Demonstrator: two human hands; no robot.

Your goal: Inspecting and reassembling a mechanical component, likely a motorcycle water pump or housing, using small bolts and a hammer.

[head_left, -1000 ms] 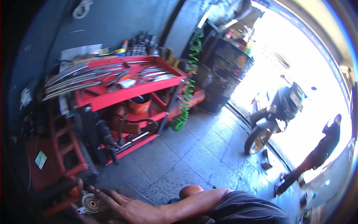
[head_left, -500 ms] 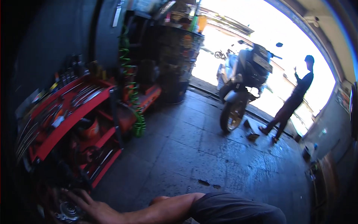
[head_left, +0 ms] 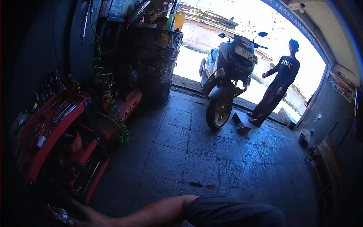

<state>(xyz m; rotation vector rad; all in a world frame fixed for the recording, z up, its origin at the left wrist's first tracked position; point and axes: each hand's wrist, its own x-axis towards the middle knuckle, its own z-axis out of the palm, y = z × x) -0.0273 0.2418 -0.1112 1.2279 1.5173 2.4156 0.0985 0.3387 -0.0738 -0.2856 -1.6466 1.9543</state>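
My right arm stretches across the lower edge from a dark grey sleeve toward the lower left corner. There my right hand is beside a shiny round metal part, which looks like a piece of an engine. The fingers are lost in shadow, so their grip cannot be made out. My left hand does not show. Just beyond the hand stands a red tool cart, its upper tray filled with wrenches and other hand tools.
A green coiled air hose hangs by a red compressor. Behind it is a dark drum. A scooter stands at the doorway, a person beside it. A ramp-like block lies on the tiled floor.
The view has shifted, so the cart and scooter sit further left. My right hand sits lower and further into shadow. The person at the doorway has lowered a raised hand and turned.
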